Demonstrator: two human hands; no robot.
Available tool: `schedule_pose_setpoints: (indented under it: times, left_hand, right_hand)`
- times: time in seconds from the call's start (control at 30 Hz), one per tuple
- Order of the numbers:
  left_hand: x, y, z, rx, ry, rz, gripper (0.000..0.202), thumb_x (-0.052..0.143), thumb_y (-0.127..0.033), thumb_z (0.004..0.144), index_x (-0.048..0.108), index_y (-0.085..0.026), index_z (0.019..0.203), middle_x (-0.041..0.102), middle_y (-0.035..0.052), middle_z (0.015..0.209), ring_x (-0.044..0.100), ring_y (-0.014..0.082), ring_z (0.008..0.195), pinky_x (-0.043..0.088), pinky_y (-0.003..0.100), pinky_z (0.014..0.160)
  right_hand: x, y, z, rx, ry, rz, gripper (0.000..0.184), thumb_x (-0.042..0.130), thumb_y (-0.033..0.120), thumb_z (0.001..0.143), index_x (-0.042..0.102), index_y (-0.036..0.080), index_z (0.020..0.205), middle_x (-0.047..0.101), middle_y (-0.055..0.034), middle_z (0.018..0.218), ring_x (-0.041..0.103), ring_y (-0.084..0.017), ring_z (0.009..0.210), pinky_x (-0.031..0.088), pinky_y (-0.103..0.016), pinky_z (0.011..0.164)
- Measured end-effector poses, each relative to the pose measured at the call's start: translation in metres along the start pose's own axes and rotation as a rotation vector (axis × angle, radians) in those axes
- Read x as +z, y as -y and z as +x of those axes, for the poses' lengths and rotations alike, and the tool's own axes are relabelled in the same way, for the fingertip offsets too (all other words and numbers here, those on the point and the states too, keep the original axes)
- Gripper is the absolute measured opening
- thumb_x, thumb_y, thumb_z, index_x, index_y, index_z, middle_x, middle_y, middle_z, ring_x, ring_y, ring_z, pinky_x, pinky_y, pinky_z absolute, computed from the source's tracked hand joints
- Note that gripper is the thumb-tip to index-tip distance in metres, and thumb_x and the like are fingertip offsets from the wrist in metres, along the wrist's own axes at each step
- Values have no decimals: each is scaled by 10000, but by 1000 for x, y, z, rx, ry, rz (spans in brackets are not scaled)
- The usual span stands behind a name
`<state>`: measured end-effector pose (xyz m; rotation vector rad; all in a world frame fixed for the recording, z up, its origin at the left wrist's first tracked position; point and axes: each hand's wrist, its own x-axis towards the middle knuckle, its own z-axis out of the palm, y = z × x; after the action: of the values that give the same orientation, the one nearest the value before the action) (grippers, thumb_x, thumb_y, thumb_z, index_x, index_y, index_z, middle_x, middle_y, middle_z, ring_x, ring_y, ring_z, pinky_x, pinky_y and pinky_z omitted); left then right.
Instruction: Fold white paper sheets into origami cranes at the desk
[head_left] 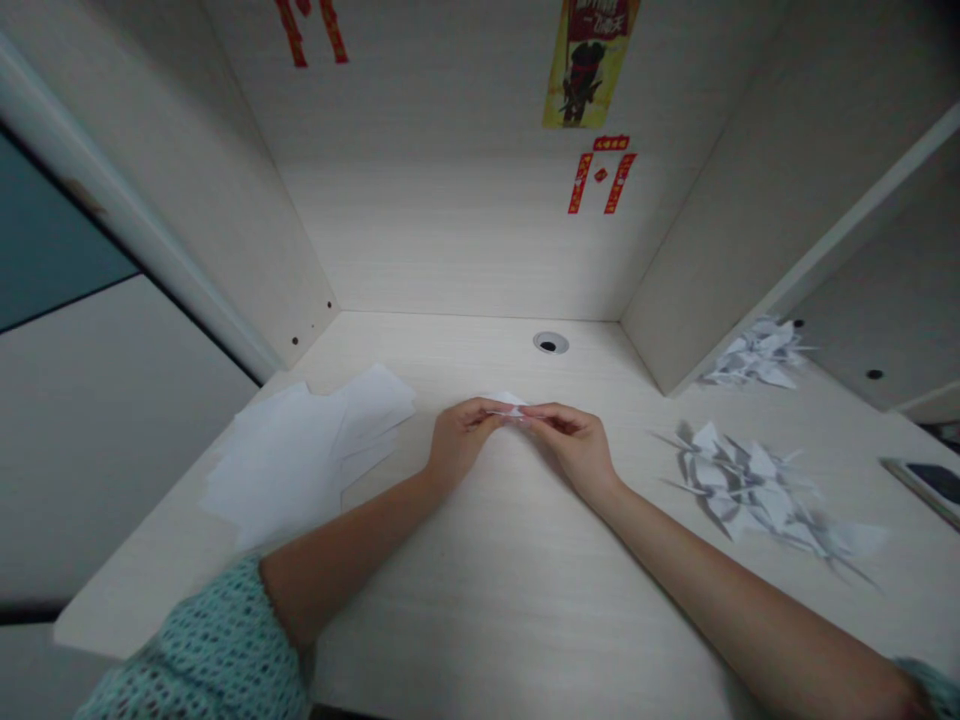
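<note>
Between my two hands is a small piece of folded white paper (508,399), pinched from both sides near the middle of the desk. My left hand (463,432) grips its left side between thumb and fingers. From the right, my right hand (571,437) pinches the other side, its fingertips almost meeting those of the left. Most of the paper is covered by the fingers, so its exact folds cannot be made out. To the left of my left hand lies a spread stack of white paper sheets (292,455). Right of my right arm sits a pile of folded paper cranes (750,485).
A second pile of paper cranes (761,352) lies farther back, beside the right divider panel (720,250). At the far right edge is a phone-like flat object (926,485). A round cable hole (551,343) is set in the desk (480,600) near the back wall.
</note>
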<state>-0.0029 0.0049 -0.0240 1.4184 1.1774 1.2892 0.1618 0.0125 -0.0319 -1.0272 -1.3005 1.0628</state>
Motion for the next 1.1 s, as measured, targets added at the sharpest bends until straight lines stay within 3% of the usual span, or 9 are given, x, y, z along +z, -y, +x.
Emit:
schedule_pose_setpoints:
  times: [0.37, 0.77, 1.1]
  left_hand:
    - [2, -6, -1, -49, -46, -24, 183, 706, -365, 728, 758, -202, 794, 754, 41, 858, 685, 193, 828, 512, 320, 827]
    - [0, -1, 2, -113, -62, -81, 192, 731, -341, 694, 741, -184, 805, 701, 8, 683, 594, 115, 648, 449, 230, 637]
    - [1, -6, 0, -106, -56, -49, 188, 723, -360, 701, 723, -194, 790, 732, 24, 787, 647, 151, 745, 483, 264, 724]
  right_hand:
    - [1, 1, 0, 82, -3, 0, 216, 787, 403, 624, 770, 223, 744, 756, -57, 779, 663, -196, 695, 517, -315, 663]
    - [1, 0, -1, 42, -24, -21, 178, 784, 379, 633, 776, 243, 748, 760, -50, 805, 669, -201, 730, 515, -318, 688]
    - [2, -1, 0, 36, -28, -27, 186, 761, 397, 660, 776, 243, 764, 764, -58, 821, 682, -219, 756, 529, -340, 703]
